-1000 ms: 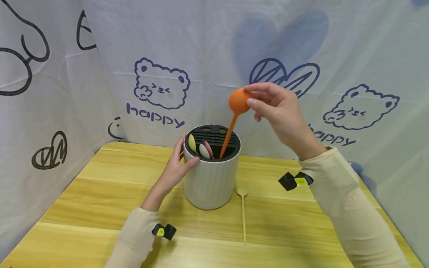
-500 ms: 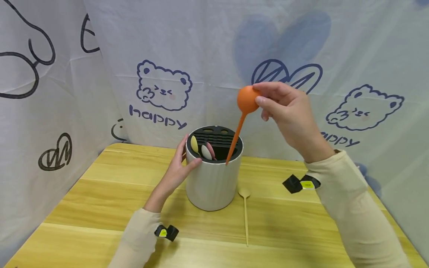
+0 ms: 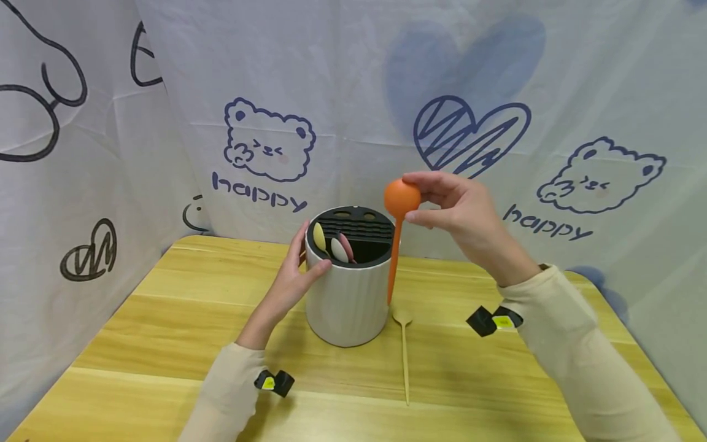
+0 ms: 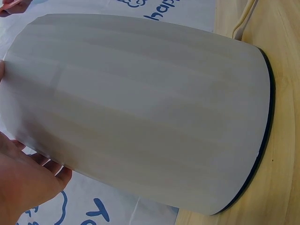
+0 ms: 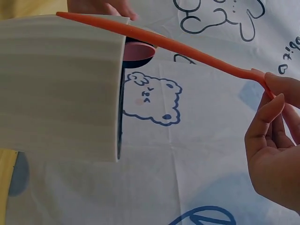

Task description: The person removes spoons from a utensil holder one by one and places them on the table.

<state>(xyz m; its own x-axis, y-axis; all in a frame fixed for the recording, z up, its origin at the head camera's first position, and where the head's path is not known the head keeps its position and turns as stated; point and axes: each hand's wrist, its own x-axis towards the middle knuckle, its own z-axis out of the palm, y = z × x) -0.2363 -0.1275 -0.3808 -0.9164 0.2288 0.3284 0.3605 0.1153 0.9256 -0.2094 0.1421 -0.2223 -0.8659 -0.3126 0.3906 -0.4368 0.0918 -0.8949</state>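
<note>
My right hand [image 3: 464, 215] pinches an orange spoon [image 3: 401, 197] by its round bowl, with the handle pointing down. In the head view the handle passes the right side of a white ribbed utensil holder [image 3: 348, 304], its tip below the black rim. I see that spoon [image 5: 187, 50] from the side in the right wrist view. My left hand [image 3: 289, 270] grips the holder at its upper left, thumb at the front of the rim and fingers round the side. In the holder stand a yellow spoon [image 3: 318, 237], a white spoon [image 3: 338, 250] and a pink spoon [image 3: 347, 245].
A pale yellow spoon [image 3: 405, 350] lies on the wooden table [image 3: 166, 319], just right of the holder's base. The holder's black top has slots [image 3: 359, 228] and round holes at the back. A white printed cloth [image 3: 353, 80] hangs behind and beside the table.
The right hand has drawn the orange spoon out of the holder, first right, then down beside it. Its handle now hangs nearly upright. The left hand has kept its hold.
</note>
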